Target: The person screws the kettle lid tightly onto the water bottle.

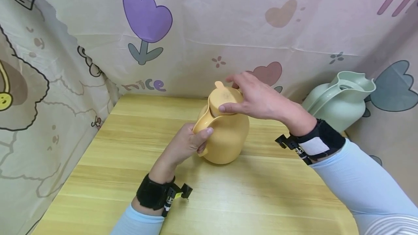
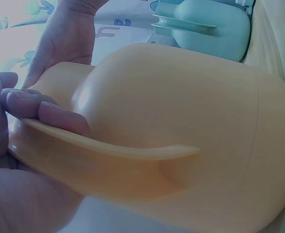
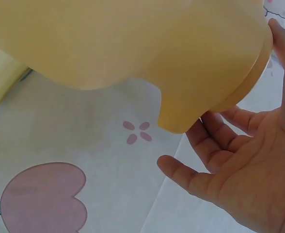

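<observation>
A yellow pitcher (image 1: 230, 137) leans over the wooden table, its handle (image 1: 203, 120) toward the left. My left hand (image 1: 183, 144) grips that handle, thumb laid over its top; the left wrist view shows the fingers wrapped around the handle's upper part. On the pitcher's mouth sits a round yellow lid (image 1: 225, 98) with a small tab. My right hand (image 1: 261, 97) holds this lid from the side, thumb at the near edge and fingers at the far edge. In the right wrist view several fingers (image 3: 215, 141) touch the rim, while the index finger extends free.
A pale green pitcher (image 1: 343, 99) stands at the table's back right corner, beyond my right forearm. Printed cloth (image 1: 209, 28) hangs along the back and both sides of the wooden table (image 1: 130, 177). Each wrist wears a black strap with a small camera.
</observation>
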The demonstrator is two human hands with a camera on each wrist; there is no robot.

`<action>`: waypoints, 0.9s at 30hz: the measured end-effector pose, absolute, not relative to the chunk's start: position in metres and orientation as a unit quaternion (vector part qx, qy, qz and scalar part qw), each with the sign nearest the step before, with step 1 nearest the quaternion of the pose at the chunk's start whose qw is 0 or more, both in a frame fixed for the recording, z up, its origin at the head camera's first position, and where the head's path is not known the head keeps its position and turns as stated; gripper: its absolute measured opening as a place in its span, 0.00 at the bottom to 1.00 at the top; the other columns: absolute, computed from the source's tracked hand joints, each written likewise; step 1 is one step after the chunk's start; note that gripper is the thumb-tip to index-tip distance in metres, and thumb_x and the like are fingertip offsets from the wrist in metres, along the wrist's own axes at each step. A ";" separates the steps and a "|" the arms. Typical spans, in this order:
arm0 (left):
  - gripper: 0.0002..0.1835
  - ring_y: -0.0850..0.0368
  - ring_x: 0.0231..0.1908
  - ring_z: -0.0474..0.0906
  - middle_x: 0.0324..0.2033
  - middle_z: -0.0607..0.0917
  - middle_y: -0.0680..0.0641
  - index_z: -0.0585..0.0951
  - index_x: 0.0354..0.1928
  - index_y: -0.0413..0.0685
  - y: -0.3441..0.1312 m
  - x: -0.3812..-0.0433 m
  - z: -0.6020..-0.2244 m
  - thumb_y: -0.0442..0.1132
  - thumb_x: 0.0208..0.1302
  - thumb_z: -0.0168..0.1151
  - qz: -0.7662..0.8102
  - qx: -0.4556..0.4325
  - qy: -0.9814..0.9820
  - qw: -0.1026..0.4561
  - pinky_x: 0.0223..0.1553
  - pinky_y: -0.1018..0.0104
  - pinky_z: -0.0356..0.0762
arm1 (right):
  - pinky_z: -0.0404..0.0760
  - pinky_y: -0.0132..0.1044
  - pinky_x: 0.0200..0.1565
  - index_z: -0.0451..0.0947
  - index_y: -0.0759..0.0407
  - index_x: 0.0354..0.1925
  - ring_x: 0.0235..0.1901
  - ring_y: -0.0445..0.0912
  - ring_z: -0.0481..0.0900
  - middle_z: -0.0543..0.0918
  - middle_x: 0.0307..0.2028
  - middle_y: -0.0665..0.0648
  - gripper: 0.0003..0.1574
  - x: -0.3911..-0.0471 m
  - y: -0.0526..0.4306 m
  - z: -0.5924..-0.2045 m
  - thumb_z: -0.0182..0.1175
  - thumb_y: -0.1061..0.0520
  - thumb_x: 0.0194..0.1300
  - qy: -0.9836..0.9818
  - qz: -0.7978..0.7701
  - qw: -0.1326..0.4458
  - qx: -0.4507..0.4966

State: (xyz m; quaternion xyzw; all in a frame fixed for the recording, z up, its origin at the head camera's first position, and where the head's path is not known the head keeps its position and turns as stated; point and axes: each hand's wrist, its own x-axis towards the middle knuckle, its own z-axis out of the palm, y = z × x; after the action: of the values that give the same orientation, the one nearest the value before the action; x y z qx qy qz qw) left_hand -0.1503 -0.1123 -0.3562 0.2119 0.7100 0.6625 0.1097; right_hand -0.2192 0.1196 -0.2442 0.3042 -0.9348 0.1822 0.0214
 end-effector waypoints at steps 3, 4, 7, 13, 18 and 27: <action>0.22 0.53 0.16 0.65 0.14 0.70 0.44 0.70 0.23 0.38 -0.112 -0.150 -0.356 0.49 0.67 0.56 0.662 0.207 0.712 0.112 0.20 0.65 0.66 | 0.72 0.48 0.50 0.63 0.50 0.64 0.50 0.46 0.68 0.71 0.51 0.50 0.58 -0.219 0.123 -0.243 0.59 0.18 0.46 -0.929 0.184 0.022 0.322; 0.22 0.53 0.16 0.66 0.14 0.70 0.44 0.70 0.23 0.39 -0.112 -0.150 -0.356 0.49 0.67 0.56 0.662 0.206 0.712 0.113 0.20 0.65 0.67 | 0.71 0.47 0.51 0.63 0.50 0.64 0.51 0.45 0.68 0.71 0.51 0.50 0.56 -0.219 0.124 -0.243 0.60 0.19 0.47 -0.925 0.186 0.021 0.331; 0.21 0.53 0.16 0.65 0.14 0.69 0.45 0.70 0.23 0.40 -0.111 -0.150 -0.357 0.49 0.67 0.56 0.666 0.203 0.708 0.117 0.20 0.65 0.67 | 0.71 0.45 0.50 0.63 0.49 0.65 0.51 0.44 0.68 0.73 0.53 0.48 0.50 -0.218 0.128 -0.241 0.63 0.27 0.53 -0.913 0.191 0.015 0.361; 0.20 0.54 0.16 0.65 0.13 0.69 0.45 0.69 0.22 0.41 -0.111 -0.152 -0.358 0.47 0.67 0.56 0.673 0.205 0.701 0.117 0.20 0.65 0.67 | 0.71 0.43 0.49 0.63 0.48 0.65 0.50 0.44 0.69 0.74 0.55 0.47 0.44 -0.217 0.129 -0.241 0.65 0.35 0.57 -0.905 0.202 0.012 0.373; 0.20 0.54 0.16 0.64 0.13 0.69 0.45 0.69 0.22 0.40 -0.111 -0.151 -0.358 0.47 0.67 0.56 0.675 0.206 0.699 0.117 0.20 0.65 0.67 | 0.72 0.43 0.47 0.66 0.47 0.63 0.47 0.43 0.68 0.70 0.50 0.48 0.49 -0.216 0.124 -0.248 0.63 0.25 0.51 -0.918 0.217 0.026 0.332; 0.20 0.54 0.16 0.64 0.13 0.69 0.45 0.69 0.23 0.40 -0.111 -0.151 -0.357 0.47 0.67 0.56 0.676 0.206 0.698 0.117 0.20 0.65 0.67 | 0.70 0.41 0.41 0.66 0.48 0.63 0.44 0.43 0.66 0.68 0.47 0.49 0.54 -0.216 0.125 -0.253 0.60 0.20 0.47 -0.920 0.210 0.048 0.327</action>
State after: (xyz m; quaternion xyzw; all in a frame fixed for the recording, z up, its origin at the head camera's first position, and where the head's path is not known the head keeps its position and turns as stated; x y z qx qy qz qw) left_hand -0.1514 -0.1107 -0.3565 0.2061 0.6982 0.6757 0.1165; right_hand -0.2165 0.1249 -0.2532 0.3267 -0.9204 0.2096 0.0478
